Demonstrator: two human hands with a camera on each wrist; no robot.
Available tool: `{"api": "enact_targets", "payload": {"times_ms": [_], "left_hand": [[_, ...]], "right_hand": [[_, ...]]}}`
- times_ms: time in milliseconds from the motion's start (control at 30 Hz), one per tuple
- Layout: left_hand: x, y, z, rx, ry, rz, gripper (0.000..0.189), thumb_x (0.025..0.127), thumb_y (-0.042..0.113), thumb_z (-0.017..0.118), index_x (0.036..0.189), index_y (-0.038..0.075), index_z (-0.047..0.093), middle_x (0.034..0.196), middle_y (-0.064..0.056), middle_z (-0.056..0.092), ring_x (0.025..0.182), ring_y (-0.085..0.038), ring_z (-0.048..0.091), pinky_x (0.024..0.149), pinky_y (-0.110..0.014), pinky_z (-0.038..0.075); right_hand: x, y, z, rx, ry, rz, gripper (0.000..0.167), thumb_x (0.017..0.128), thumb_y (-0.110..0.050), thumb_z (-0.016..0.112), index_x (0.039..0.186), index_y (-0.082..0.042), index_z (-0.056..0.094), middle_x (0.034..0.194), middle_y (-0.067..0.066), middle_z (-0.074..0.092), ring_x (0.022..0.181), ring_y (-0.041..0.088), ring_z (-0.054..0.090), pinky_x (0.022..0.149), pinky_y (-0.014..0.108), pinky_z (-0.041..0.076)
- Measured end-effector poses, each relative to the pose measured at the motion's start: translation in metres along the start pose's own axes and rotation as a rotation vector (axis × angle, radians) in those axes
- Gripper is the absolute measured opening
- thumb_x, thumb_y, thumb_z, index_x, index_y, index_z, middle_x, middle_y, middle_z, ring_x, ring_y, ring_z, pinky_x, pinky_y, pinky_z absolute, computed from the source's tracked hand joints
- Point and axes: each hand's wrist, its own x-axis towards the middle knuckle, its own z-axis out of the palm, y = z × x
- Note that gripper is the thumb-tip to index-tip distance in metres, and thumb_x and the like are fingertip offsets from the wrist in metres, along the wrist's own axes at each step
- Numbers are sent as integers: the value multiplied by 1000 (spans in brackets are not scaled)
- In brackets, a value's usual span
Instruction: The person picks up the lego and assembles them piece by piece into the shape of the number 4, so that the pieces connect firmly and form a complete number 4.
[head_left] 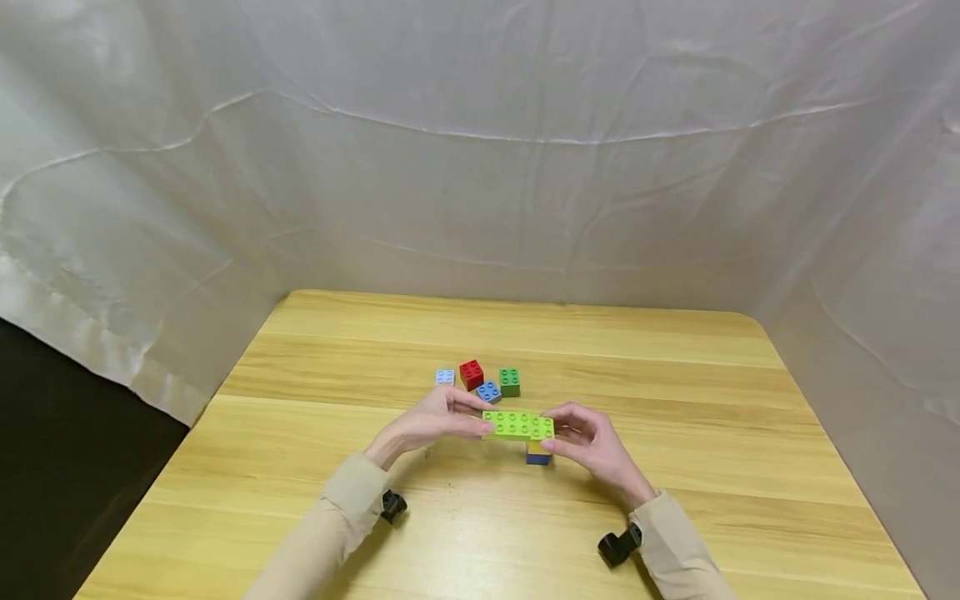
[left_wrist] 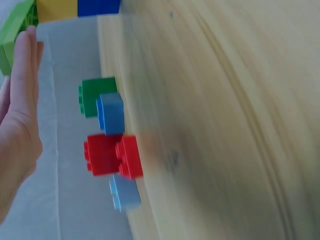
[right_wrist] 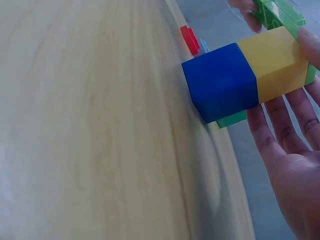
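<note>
Both hands hold a long lime green block piece (head_left: 510, 425), its studs facing up and a seam line near its right end. My left hand (head_left: 442, 417) pinches the left end between thumb and fingers. At the right end, my right hand (head_left: 592, 442) grips with its thumb in front and its fingers behind. Beneath that end, a yellow block (right_wrist: 275, 62) sits on a dark blue block (right_wrist: 222, 80), joined in one stack. The right thumb (right_wrist: 311, 45) lies along the lime green and yellow blocks in the right wrist view.
Beyond the hands, loose blocks stand on the wooden table (head_left: 675, 400): a light blue one (head_left: 445, 377), a red one (head_left: 471, 374), a blue one (head_left: 489, 392) and a green one (head_left: 510, 382). The left wrist view shows a second red block (left_wrist: 131, 157). Pale sheeting (head_left: 525, 208) surrounds the table.
</note>
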Motion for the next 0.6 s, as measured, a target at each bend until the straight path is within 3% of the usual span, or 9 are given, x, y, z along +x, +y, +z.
{"api": "enact_targets", "payload": {"times_ms": [100, 233, 333, 467, 600], "left_hand": [[-5, -1, -6, 29, 2, 15, 38, 89, 12, 76, 121, -9, 67, 104, -10, 78, 97, -26, 75, 95, -47, 59], [-11, 0, -15, 60, 36, 53, 33, 91, 12, 74, 114, -11, 68, 103, -18, 77, 95, -34, 75, 93, -55, 57], [-13, 2, -24, 47, 132, 102, 28, 94, 11, 70, 111, -11, 69, 102, -19, 76, 92, -33, 75, 93, -57, 56], [-15, 6, -34, -19, 286, 193, 28, 96, 9, 66, 115, -12, 66, 98, -6, 77, 89, -18, 74, 93, -46, 60], [-17, 10, -42, -55, 361, 244, 33, 97, 5, 64, 120, -18, 60, 99, 0, 76, 90, -12, 74, 93, -36, 61]], "right_hand": [[-1, 0, 0, 3, -6, 0, 39, 87, 1, 74, 122, 11, 60, 116, -5, 66, 103, 10, 68, 92, 22, 59], [-2, 0, 0, -3, -11, 3, 39, 87, 1, 74, 122, 11, 60, 116, -4, 66, 103, 10, 67, 93, 22, 58], [-2, -1, 0, -7, -18, 7, 39, 87, 1, 74, 123, 10, 60, 117, -2, 66, 103, 10, 67, 93, 22, 58], [-1, -2, 0, -8, -20, 10, 40, 87, 0, 74, 123, 10, 60, 116, -2, 66, 103, 10, 67, 92, 21, 58], [-2, -3, 0, -8, -15, 9, 40, 87, 0, 74, 122, 11, 60, 115, -4, 67, 103, 10, 68, 92, 21, 58]]}}
